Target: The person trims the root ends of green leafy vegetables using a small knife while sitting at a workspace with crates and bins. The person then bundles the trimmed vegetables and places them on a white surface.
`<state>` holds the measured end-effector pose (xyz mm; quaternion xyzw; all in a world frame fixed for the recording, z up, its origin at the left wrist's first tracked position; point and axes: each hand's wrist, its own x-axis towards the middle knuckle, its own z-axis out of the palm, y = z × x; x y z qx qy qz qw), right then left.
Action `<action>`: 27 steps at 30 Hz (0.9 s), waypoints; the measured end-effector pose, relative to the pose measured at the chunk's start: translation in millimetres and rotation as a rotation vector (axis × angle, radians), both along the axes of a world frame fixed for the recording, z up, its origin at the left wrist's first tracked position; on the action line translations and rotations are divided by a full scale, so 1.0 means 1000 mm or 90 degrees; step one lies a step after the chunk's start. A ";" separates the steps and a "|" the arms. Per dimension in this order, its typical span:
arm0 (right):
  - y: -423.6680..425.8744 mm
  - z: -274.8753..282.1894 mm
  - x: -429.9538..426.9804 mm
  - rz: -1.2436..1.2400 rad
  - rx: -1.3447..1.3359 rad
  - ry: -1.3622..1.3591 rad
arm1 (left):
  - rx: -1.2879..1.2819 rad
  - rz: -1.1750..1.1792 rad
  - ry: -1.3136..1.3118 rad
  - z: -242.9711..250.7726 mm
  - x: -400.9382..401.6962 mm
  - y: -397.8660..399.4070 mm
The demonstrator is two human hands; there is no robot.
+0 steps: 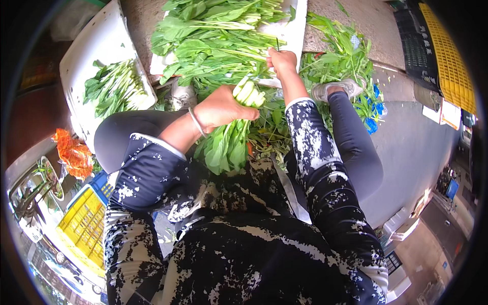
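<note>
My left hand [219, 108], with a bangle at the wrist, is closed around a bunch of leafy green vegetables [225, 146]. The pale cut stem ends point up and away from me and the leaves hang toward my lap. To the right and farther out, my right hand [282, 61] is at the stem ends of a large pile of the same greens [213, 49] on a white foam board [295, 28]. A thin dark tool, perhaps a knife blade, sticks up beside its fingers; most of it is hidden.
A white foam tray [85, 45] at the left holds a smaller stack of greens [116, 87]. Loose trimmings [335, 57] lie around my feet, with blue plastic [371, 124] at the right. Yellow crates [84, 225] stand at lower left and upper right. An orange bag [72, 154] lies left.
</note>
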<state>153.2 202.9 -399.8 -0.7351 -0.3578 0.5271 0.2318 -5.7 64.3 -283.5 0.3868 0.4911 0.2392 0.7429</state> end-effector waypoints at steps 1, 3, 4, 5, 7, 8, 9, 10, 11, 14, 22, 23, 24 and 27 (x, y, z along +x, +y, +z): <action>0.007 -0.009 -0.006 -0.023 -0.037 -0.022 | 0.007 0.011 0.017 -0.003 0.000 0.000; 0.007 -0.024 -0.015 -0.037 0.036 -0.064 | 0.029 0.052 0.050 -0.004 0.000 -0.001; 0.007 -0.028 -0.018 -0.059 0.107 -0.108 | 0.058 0.062 0.060 -0.003 0.001 -0.001; 0.008 -0.031 -0.018 -0.058 0.109 -0.108 | 0.060 0.063 0.061 -0.001 0.001 0.000; 0.003 -0.024 -0.022 -0.199 0.070 0.090 | 0.111 0.036 0.143 0.001 -0.001 0.000; -0.004 -0.013 -0.019 -0.196 0.046 0.159 | 0.144 0.002 0.234 0.000 -0.004 -0.001; -0.015 0.007 -0.020 -0.190 0.046 0.161 | 0.143 0.009 0.237 0.004 -0.006 -0.002; -0.025 0.025 -0.016 -0.156 0.108 0.195 | 0.189 0.001 0.301 0.010 -0.004 -0.002; -0.037 0.042 -0.012 -0.121 0.171 0.230 | 0.236 -0.007 0.366 0.016 -0.002 -0.002; -0.079 0.084 0.001 0.019 0.228 0.211 | 0.478 0.068 0.444 0.012 0.001 -0.006; -0.128 0.118 0.029 0.091 0.224 0.341 | 0.322 0.081 0.096 0.006 0.009 -0.003; -0.130 0.120 0.034 0.113 0.235 0.357 | 0.257 0.088 0.026 0.009 0.010 -0.003; -0.132 0.125 0.038 0.141 0.226 0.390 | 0.224 0.082 0.020 0.015 0.009 -0.002; -0.138 0.129 0.038 0.199 0.268 0.321 | 0.216 0.067 0.017 0.014 0.007 -0.001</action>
